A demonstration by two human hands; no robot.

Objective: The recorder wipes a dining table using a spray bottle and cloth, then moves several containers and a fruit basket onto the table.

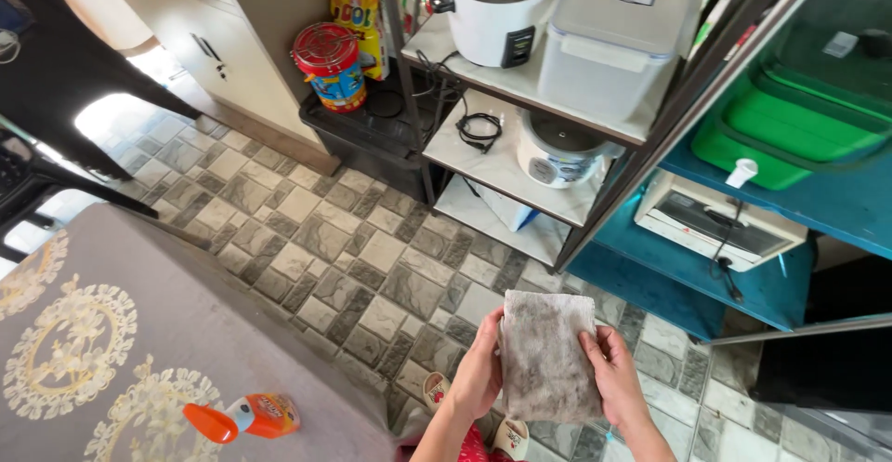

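Floor: grey stone-pattern tiles [325, 239] | table: grey cloth [139, 332], cream medallions | your left hand [478, 374] and right hand [615, 376] pinch a flat, grimy rectangular cloth [548, 355].

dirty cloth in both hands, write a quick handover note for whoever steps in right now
Left hand: grips the left edge of the grey, soiled cloth.
Right hand: grips the cloth's right edge; the cloth is held up flat, spread between both hands above the tiled floor.
Nearby: an orange spray bottle lies on its side on the table with the patterned grey tablecloth, to the left, untouched.
Done: the cloth is heavily stained with dirt, so it looks used.
Left: cannot tell which surface was wiped; the cloth likely needs rinsing or replacing.
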